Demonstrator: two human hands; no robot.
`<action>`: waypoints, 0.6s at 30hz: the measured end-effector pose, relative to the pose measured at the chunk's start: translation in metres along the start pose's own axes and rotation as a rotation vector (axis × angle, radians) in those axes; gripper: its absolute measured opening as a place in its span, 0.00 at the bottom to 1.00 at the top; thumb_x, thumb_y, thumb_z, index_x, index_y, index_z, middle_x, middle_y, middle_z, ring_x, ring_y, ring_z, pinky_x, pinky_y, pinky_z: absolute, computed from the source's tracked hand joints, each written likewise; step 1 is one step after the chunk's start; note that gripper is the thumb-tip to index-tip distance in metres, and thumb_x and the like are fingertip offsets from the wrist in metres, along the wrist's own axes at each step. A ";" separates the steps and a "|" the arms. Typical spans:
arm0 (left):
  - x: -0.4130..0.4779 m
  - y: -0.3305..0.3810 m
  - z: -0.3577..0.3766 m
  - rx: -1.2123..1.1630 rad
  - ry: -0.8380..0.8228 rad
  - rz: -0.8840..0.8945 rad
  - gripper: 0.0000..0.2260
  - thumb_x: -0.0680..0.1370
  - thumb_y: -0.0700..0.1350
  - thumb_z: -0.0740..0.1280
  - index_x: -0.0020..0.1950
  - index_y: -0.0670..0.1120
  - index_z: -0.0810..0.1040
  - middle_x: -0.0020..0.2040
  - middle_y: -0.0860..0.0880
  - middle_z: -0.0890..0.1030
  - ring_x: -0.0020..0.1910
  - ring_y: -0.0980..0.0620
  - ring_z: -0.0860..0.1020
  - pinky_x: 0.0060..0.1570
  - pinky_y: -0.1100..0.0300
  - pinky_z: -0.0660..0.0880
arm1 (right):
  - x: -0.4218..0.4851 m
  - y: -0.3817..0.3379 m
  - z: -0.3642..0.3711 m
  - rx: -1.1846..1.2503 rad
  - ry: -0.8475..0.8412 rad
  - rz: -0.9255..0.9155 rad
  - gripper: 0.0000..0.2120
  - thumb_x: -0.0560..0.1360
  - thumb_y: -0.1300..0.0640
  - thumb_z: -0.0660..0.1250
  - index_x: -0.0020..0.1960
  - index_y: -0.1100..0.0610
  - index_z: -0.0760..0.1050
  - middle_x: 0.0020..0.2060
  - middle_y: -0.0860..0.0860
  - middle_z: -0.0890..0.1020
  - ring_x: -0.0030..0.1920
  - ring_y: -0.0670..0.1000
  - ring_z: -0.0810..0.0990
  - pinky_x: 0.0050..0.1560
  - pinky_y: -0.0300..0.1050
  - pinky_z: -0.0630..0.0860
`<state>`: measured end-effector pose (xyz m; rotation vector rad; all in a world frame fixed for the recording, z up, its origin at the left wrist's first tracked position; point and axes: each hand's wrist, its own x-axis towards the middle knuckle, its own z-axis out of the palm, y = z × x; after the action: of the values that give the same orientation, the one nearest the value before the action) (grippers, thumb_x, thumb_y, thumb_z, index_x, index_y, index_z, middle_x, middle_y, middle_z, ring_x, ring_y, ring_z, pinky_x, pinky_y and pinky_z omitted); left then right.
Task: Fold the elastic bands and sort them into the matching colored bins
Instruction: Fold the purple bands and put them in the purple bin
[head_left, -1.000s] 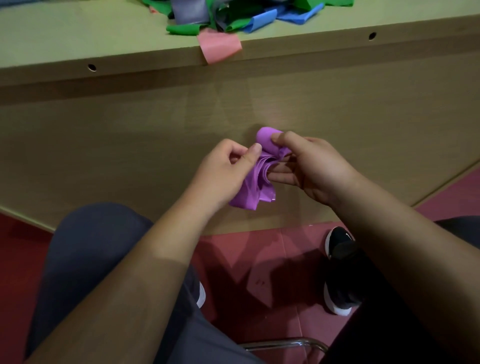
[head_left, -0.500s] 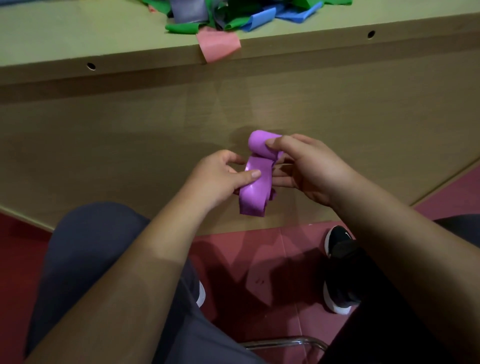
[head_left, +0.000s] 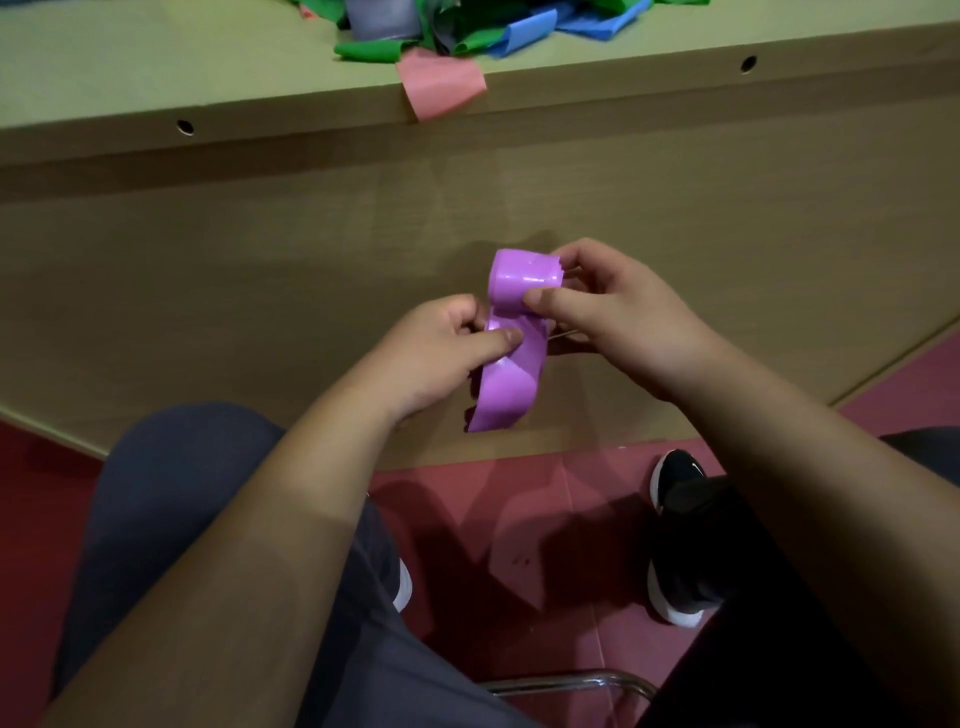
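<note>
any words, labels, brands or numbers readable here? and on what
None can be read.
The purple band, the pile of bands and the wooden table bear no print.
The black shoe has a pale mark, too small to read as a sign.

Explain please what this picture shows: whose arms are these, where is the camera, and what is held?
There is no machine here: a person works with bare hands, and the one camera sits on that person's head, looking forward and down. So both arms are the person's own. The left hand and the right hand both pinch one purple band, looped over at its top, before the side panel of the table. On its top lies a pile of bands, green, blue and grey; a pink band hangs over the edge. Below are a knee and a black shoe on the red floor. No bins are in view.
</note>
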<state>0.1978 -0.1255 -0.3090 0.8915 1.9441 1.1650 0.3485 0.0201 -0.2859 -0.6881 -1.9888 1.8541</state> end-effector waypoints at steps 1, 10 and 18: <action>-0.001 0.001 0.001 -0.057 -0.013 -0.006 0.11 0.79 0.49 0.75 0.56 0.43 0.82 0.44 0.42 0.85 0.42 0.49 0.80 0.44 0.53 0.73 | -0.001 0.000 -0.001 -0.020 -0.007 -0.024 0.11 0.80 0.64 0.73 0.60 0.63 0.77 0.45 0.59 0.83 0.44 0.52 0.84 0.55 0.62 0.85; -0.009 0.012 0.004 -0.211 0.001 -0.063 0.08 0.82 0.42 0.72 0.59 0.41 0.81 0.45 0.44 0.82 0.44 0.50 0.84 0.38 0.55 0.82 | 0.000 0.008 -0.007 -0.353 0.030 -0.221 0.18 0.75 0.58 0.79 0.62 0.49 0.79 0.55 0.48 0.85 0.48 0.54 0.86 0.55 0.57 0.84; -0.012 0.014 0.006 -0.197 0.007 -0.048 0.05 0.82 0.39 0.70 0.57 0.45 0.81 0.39 0.51 0.83 0.41 0.55 0.83 0.38 0.61 0.81 | -0.001 0.010 -0.002 -0.416 0.074 -0.292 0.18 0.75 0.60 0.77 0.60 0.50 0.77 0.55 0.44 0.84 0.40 0.55 0.79 0.48 0.47 0.78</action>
<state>0.2120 -0.1281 -0.2957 0.7341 1.8092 1.3069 0.3518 0.0211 -0.2954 -0.5262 -2.3057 1.2465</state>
